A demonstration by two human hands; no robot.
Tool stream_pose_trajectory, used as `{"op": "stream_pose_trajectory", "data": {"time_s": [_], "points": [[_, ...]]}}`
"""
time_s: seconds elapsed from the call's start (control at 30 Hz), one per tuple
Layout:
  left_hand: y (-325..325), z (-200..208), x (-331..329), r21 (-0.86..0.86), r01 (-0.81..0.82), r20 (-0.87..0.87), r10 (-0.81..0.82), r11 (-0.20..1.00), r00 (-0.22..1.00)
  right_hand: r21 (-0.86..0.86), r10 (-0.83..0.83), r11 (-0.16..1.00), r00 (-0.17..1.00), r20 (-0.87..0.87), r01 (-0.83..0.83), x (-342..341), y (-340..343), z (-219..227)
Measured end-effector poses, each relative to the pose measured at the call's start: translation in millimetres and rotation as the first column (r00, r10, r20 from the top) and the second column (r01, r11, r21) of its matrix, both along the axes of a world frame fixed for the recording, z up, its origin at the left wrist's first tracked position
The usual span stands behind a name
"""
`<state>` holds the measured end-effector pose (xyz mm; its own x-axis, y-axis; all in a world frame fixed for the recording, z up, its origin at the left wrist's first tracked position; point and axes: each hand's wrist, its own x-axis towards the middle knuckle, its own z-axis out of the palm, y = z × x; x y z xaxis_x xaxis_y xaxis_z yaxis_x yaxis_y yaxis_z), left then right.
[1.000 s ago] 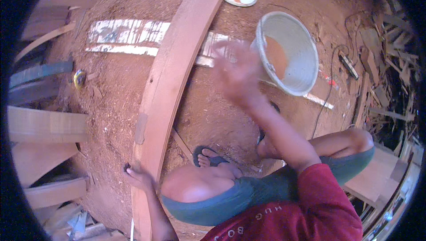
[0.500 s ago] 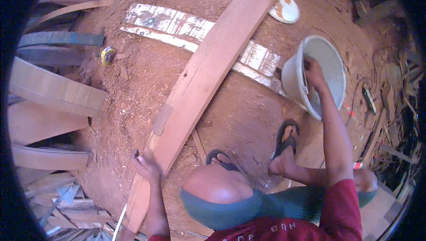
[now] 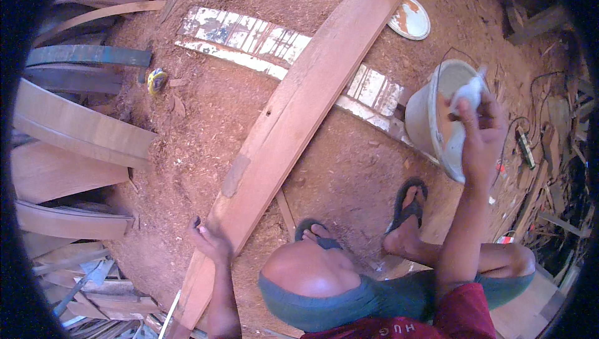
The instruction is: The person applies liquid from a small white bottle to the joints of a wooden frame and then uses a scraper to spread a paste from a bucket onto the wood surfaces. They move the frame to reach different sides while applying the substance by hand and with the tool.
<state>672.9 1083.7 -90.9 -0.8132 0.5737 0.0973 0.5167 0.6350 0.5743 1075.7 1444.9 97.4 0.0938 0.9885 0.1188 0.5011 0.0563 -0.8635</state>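
A long reddish-brown wooden plank (image 3: 299,111) lies diagonally across painted boards. Near its lower end, my left hand (image 3: 212,242) rests by the plank's left edge, palm side partly up, fingers loosely spread and holding nothing. At the right, my right hand (image 3: 483,136) is raised over the near rim of a grey-white bucket (image 3: 423,117). Its fingers are closed on a small white bundle (image 3: 469,94), which looks soft or crumpled; its exact kind does not show. A patch of greyish-brown (image 3: 236,176) marks the plank's top face.
White-painted slatted boards (image 3: 249,33) lie under the plank on the sawdust-covered ground. A stained round lid (image 3: 410,17) is beyond the bucket. Curved timber pieces (image 3: 81,120) stack at the left, near a yellow tape measure (image 3: 156,80). Scrap wood and cords (image 3: 530,133) lie right.
My right hand has come up out of the bucket and now shows the white bundle in its fingers. The left hand stays by the plank. The view has shifted slightly.
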Motion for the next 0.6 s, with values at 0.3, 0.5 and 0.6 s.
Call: {"op": "stream_pose_trajectory", "data": {"time_s": [0.3, 0.5, 0.6], "points": [[5.7, 3.2, 1.9, 0.013, 0.020, -0.043, -0.020, 1.000, 0.999, -0.257, 0.452, 0.844, 0.882, -0.133, -0.471, -84.3, -52.1, -89.0], [3.8, 3.3, -0.5, 0.037, 0.034, -0.029, -0.033, 0.999, 0.999, -0.349, 0.340, 0.848, 0.915, -0.217, -0.398, -102.3, -68.6, -129.7], [1.8, 4.1, -1.7, -0.011, 0.020, -0.020, -0.020, 1.000, 1.000, -0.381, 0.317, 0.844, 0.925, -0.210, -0.376, -108.3, -71.3, -135.3]]}}
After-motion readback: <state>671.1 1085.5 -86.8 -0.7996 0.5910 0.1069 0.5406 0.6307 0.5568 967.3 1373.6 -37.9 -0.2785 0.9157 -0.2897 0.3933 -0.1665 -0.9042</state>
